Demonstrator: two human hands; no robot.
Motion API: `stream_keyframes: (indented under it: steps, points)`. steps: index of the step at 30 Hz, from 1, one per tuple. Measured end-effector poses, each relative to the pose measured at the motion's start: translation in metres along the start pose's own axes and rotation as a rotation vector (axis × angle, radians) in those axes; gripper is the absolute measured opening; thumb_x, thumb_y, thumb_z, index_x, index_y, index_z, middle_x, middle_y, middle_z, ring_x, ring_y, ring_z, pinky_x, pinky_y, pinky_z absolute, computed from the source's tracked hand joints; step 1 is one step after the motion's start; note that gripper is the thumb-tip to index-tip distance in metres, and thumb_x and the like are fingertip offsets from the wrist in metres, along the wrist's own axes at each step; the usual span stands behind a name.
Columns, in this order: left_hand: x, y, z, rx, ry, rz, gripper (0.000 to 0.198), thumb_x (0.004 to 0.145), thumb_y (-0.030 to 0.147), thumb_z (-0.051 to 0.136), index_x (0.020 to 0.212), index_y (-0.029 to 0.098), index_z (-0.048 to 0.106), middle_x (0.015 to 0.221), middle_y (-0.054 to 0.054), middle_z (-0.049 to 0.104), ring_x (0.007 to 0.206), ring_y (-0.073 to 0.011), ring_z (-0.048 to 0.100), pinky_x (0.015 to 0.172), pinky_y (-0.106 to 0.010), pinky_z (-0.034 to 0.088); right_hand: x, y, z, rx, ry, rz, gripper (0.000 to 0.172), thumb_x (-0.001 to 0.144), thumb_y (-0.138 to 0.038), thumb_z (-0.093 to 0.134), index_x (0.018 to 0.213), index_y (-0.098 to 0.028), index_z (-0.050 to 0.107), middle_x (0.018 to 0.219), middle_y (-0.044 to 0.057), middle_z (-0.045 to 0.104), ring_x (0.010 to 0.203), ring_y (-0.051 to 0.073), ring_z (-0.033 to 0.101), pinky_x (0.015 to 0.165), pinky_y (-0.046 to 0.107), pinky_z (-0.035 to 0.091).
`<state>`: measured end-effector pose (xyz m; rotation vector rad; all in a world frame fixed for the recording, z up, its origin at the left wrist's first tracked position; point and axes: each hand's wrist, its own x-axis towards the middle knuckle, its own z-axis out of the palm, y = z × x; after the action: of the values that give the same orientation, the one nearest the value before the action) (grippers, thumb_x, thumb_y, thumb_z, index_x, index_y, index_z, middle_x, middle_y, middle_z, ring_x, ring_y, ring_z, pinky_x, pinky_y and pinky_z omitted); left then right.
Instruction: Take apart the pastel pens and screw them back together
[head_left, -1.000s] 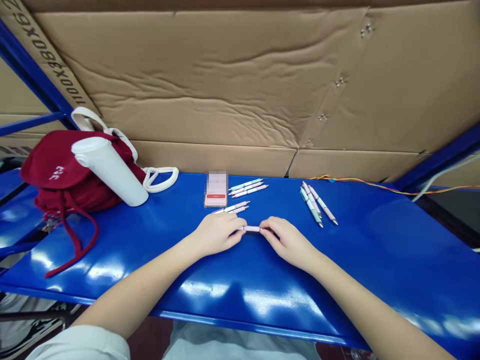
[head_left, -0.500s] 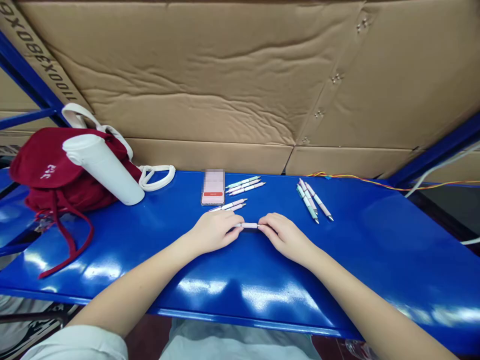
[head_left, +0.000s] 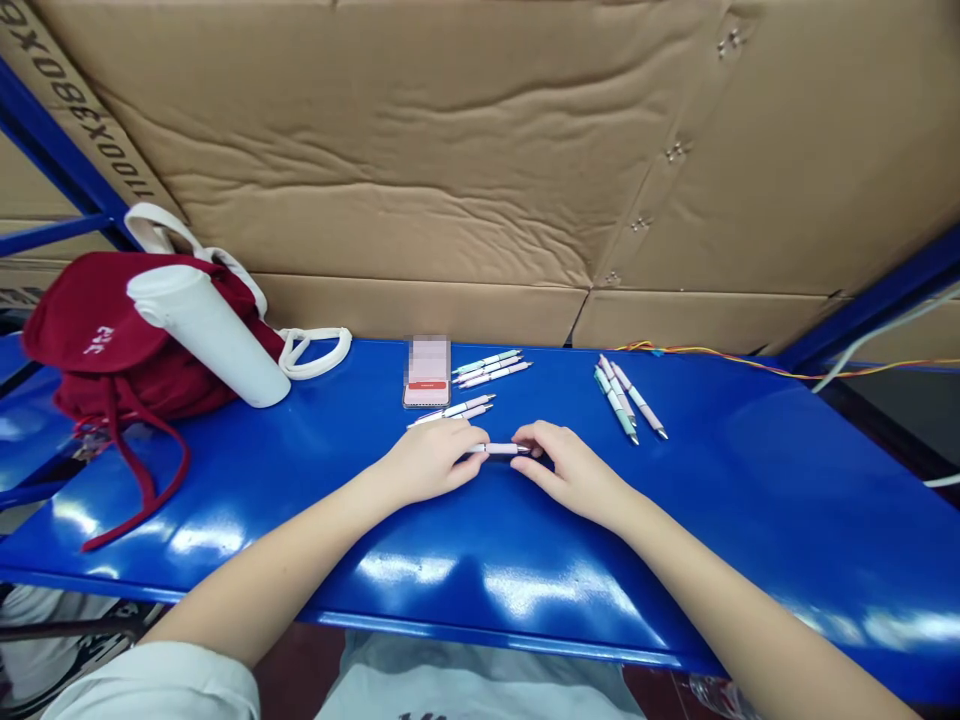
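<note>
A pale pink pen [head_left: 502,449] lies level between my two hands, its metal tip pointing right. My left hand [head_left: 431,462] is closed round the pen's rear part, which the fingers hide. At the tip end, my right hand [head_left: 574,470] has thumb and fingers parted, with the tip showing in the gap between them. Just behind my left hand are further pens [head_left: 469,406], partly covered by it. Several pens [head_left: 491,370] lie beside the phone. Another group of pens [head_left: 626,400], green and pink, rests to the right, tips toward me.
A phone [head_left: 427,393] lies on the blue table [head_left: 750,500]. At the left are a dark red bag [head_left: 97,310] and a white bottle [head_left: 214,340] leaning on it. Cardboard [head_left: 450,150] walls off the back. Coloured wires [head_left: 720,357] run along the right rear edge.
My right thumb and fingers have parted from their pinch at the pen's end, and more of its metal tip shows. My left hand keeps its hold.
</note>
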<state>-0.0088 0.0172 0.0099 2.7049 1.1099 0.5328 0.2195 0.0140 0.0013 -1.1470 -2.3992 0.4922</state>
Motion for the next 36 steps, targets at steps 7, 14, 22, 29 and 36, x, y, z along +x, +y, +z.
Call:
stream_keyframes:
  steps: [7, 14, 22, 29, 36]
  points:
    - [0.0, -0.001, 0.002, -0.019, -0.012, 0.011, 0.02, 0.089, 0.027, 0.045, 0.098, 0.02, 0.061, 0.092, -0.002, 0.067, 0.085, -0.0159, 0.062, 0.077, -0.026, 0.048, 0.001, -0.002, -0.001, -0.029, -0.023, -0.03, 0.021, 0.094, -0.031, 0.042, 0.085, -0.02, 0.057, 0.08, 0.003, 0.062, 0.075, 0.017, 0.055, 0.071, 0.032, 0.041]
    - [-0.001, -0.003, 0.002, -0.019, -0.009, -0.019, 0.019, 0.088, 0.027, 0.045, 0.098, 0.021, 0.061, 0.092, -0.001, 0.067, 0.085, -0.0166, 0.062, 0.076, -0.027, 0.048, 0.0, 0.002, 0.001, -0.011, -0.004, -0.03, 0.023, 0.095, -0.032, 0.039, 0.087, -0.02, 0.057, 0.082, 0.005, 0.063, 0.077, 0.018, 0.056, 0.073, 0.033, 0.041]
    - [0.0, -0.003, 0.002, -0.025, 0.007, -0.006, 0.019, 0.089, 0.026, 0.046, 0.098, 0.02, 0.061, 0.093, -0.003, 0.068, 0.086, -0.0165, 0.063, 0.078, -0.027, 0.048, 0.0, 0.001, 0.001, -0.023, 0.005, -0.021, 0.02, 0.095, -0.031, 0.04, 0.094, -0.02, 0.057, 0.084, 0.004, 0.063, 0.077, 0.018, 0.056, 0.073, 0.032, 0.039]
    - [-0.001, -0.001, 0.007, 0.028, 0.032, 0.034, 0.02, 0.094, 0.029, 0.041, 0.099, 0.019, 0.059, 0.094, -0.003, 0.066, 0.087, -0.0163, 0.062, 0.077, -0.028, 0.048, 0.001, 0.002, 0.003, -0.031, -0.007, 0.007, 0.033, 0.098, -0.035, 0.029, 0.082, -0.019, 0.055, 0.077, 0.004, 0.06, 0.074, 0.017, 0.053, 0.072, 0.032, 0.036]
    - [0.0, 0.001, 0.007, 0.189, 0.064, -0.049, 0.02, 0.09, 0.031, 0.047, 0.087, 0.018, 0.062, 0.085, -0.005, 0.066, 0.082, -0.0196, 0.059, 0.073, -0.032, 0.046, 0.003, 0.006, -0.018, -0.101, 0.04, 0.105, 0.033, 0.095, -0.04, 0.035, 0.079, -0.02, 0.056, 0.077, 0.003, 0.062, 0.075, 0.018, 0.055, 0.071, 0.03, 0.035]
